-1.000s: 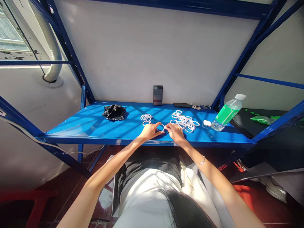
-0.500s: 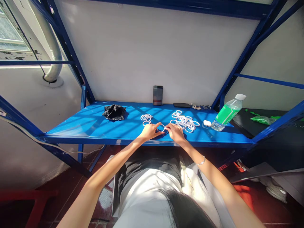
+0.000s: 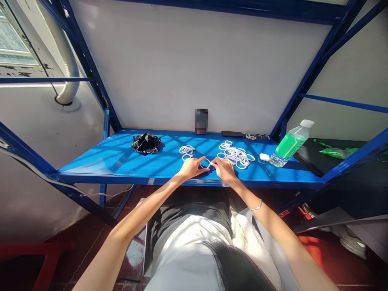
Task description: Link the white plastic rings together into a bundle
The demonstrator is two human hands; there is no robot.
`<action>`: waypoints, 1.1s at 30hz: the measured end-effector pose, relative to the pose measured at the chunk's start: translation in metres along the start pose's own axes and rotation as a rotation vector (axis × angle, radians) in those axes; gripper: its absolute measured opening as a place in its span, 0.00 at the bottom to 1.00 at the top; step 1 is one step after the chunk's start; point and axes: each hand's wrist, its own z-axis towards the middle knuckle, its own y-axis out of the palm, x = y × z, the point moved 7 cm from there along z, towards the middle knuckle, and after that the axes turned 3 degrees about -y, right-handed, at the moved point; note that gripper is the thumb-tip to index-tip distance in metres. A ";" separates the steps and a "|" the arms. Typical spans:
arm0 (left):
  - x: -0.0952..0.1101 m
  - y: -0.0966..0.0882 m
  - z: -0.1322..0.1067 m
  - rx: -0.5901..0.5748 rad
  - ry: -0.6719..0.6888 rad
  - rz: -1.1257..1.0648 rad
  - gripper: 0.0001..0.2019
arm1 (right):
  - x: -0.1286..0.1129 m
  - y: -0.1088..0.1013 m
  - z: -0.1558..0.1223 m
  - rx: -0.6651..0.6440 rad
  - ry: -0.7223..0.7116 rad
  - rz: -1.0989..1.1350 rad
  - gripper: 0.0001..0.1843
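Observation:
My left hand [image 3: 190,167] and my right hand [image 3: 223,169] meet near the front edge of a blue metal shelf [image 3: 115,161]. Both pinch the same white ring [image 3: 205,163], one hand on each side of it. A large heap of white rings [image 3: 236,155] lies just behind my right hand. A smaller cluster of white rings [image 3: 186,150] lies behind my left hand. A thin bracelet sits on my right wrist.
A crumpled black bag [image 3: 146,143] lies at the left of the shelf. At the back stand a small dark box [image 3: 201,121] and a flat black phone [image 3: 231,134]. A white earbud case [image 3: 264,157] and a green-labelled water bottle [image 3: 290,144] stand at the right.

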 end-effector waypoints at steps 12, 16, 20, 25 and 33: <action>0.000 0.000 0.000 0.007 0.010 0.016 0.32 | -0.002 -0.001 0.001 -0.060 0.035 -0.015 0.05; 0.001 -0.001 0.000 0.009 0.017 0.029 0.33 | -0.003 0.000 0.001 -0.094 0.054 -0.032 0.05; 0.001 0.000 -0.001 0.002 0.014 0.055 0.32 | -0.004 0.000 0.001 -0.096 0.049 -0.026 0.06; -0.001 0.002 -0.001 0.008 -0.002 0.075 0.30 | -0.001 0.000 0.000 -0.061 0.039 -0.026 0.08; -0.012 -0.011 0.002 0.119 -0.135 0.092 0.25 | 0.001 -0.007 0.001 0.095 0.038 -0.114 0.09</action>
